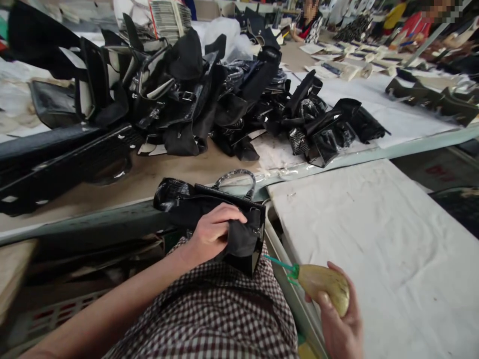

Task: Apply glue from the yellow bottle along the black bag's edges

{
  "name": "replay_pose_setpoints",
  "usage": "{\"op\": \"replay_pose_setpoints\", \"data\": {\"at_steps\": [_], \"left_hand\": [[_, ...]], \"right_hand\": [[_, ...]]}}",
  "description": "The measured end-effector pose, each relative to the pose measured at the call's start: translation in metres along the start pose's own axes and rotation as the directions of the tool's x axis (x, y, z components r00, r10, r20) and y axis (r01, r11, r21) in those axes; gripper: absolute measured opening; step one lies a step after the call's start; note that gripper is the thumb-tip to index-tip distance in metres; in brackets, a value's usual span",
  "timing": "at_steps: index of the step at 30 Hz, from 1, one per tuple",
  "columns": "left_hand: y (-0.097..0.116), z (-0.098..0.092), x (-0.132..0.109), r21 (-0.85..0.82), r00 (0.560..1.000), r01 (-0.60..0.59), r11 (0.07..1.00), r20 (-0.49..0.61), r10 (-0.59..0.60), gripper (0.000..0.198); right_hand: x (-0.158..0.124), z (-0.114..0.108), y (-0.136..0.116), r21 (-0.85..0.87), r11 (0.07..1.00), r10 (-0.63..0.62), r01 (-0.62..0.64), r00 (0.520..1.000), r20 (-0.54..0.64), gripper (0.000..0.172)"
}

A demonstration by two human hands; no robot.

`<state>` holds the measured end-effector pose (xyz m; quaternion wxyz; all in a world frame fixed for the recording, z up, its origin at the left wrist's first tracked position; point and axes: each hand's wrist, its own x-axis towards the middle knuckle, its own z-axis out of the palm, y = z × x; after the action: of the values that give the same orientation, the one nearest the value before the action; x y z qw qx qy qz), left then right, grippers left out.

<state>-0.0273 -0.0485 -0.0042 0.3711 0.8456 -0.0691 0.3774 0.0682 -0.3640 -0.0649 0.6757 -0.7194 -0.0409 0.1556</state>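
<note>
— Left hand (213, 232)?
— Fingers curled over a black bag (224, 219), gripping its top flap. Bag sits on the lap, on checked cloth (220, 309), its far end touching the worktop (112, 192) edge. Looped handle (235, 177) stands up behind it.
— Right hand (339, 319)?
— Closed round a yellowish squeeze bottle (325, 289). Green nozzle (279, 263) points toward the bag's lower corner, just beside it; touching or not, cannot tell.
— Around them?
— Heap of black bag parts (194, 94) farther back on the worktop. White sheet (374, 239) to the right. Other people (310, 22) seated at the far end, more pieces (430, 94) laid out there.
</note>
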Motion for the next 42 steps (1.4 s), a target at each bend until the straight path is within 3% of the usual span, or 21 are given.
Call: {"op": "replay_pose_setpoints", "data": {"at_steps": [3,7,10,13,16,20,26,30,38,42], "left_hand": [[-0.001,0.014,0.018,0.098,0.989,-0.035,0.995,-0.142,0.048,0.020],[-0.014,0.041,0.037,0.226,0.956,-0.119,0.967,-0.235,0.173,0.021],[-0.027,0.063,0.030,0.254,0.973,-0.162,0.954,-0.123,0.198,0.020],[-0.029,0.073,0.009,0.137,0.995,-0.100,0.986,0.026,0.097,0.019],[-0.012,0.063,-0.006,-0.003,0.999,0.003,1.000,0.054,-0.003,0.020],[0.026,0.035,-0.011,-0.085,0.983,0.123,0.989,0.146,-0.110,0.021],[0.067,-0.002,-0.038,-0.057,0.925,0.287,0.956,0.277,-0.261,0.013],[0.073,-0.013,-0.055,0.011,0.899,0.363,0.932,0.258,-0.353,0.014],[0.079,-0.017,-0.059,0.040,0.895,0.418,0.908,0.152,-0.419,0.019],[0.082,-0.024,-0.072,0.048,0.850,0.520,0.853,0.068,-0.522,0.016]], "right_hand": [[0.000,-0.001,-0.008,0.150,0.988,0.054,-0.035,0.991,-0.124,0.064],[0.009,-0.004,-0.020,0.327,0.942,0.012,0.075,0.967,-0.256,0.055],[0.014,-0.013,-0.018,0.355,0.928,-0.002,0.110,0.956,-0.293,0.055],[0.010,-0.022,-0.009,0.358,0.931,0.036,0.071,0.958,-0.285,0.054],[-0.002,-0.025,0.001,0.326,0.945,0.128,-0.032,0.952,-0.278,0.059],[-0.016,-0.029,0.015,0.209,0.956,0.256,-0.205,0.933,-0.253,0.075],[-0.021,-0.038,0.031,0.031,0.973,0.233,-0.231,0.965,-0.123,0.077],[-0.017,-0.033,0.029,-0.064,0.974,0.213,-0.217,0.975,-0.060,0.075],[-0.014,-0.010,0.025,-0.217,0.969,0.137,-0.122,0.989,0.057,0.067],[-0.013,-0.001,0.021,-0.249,0.967,0.075,-0.058,0.995,0.060,0.066]]}}
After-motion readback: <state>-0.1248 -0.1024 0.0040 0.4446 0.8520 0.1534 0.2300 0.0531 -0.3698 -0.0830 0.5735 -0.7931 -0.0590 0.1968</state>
